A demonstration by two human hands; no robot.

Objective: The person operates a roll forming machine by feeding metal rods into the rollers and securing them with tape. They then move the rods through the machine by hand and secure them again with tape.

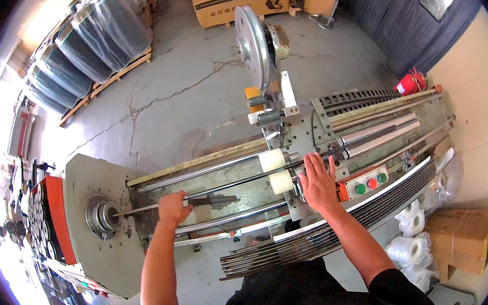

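A long thin dark rod (229,184) runs from the round metal chuck (103,217) at the left across the machine bed, passing between two white rollers (277,171). My left hand (173,210) is closed around the rod, a little to the right of the chuck. Just right of the rollers, my right hand (318,185) lies with its fingers stretched out over the rod's line and the carriage plate; its palm side is hidden. Near that hand's wrist sits a small button box (365,183) with green and red buttons.
Several dark rods (321,236) lie on a rack along the near side. Behind the rollers stands a big metal wheel (252,47). A red fire extinguisher (411,82) is at the right, wrapped rolls (412,248) and a cardboard box (463,235) at the lower right.
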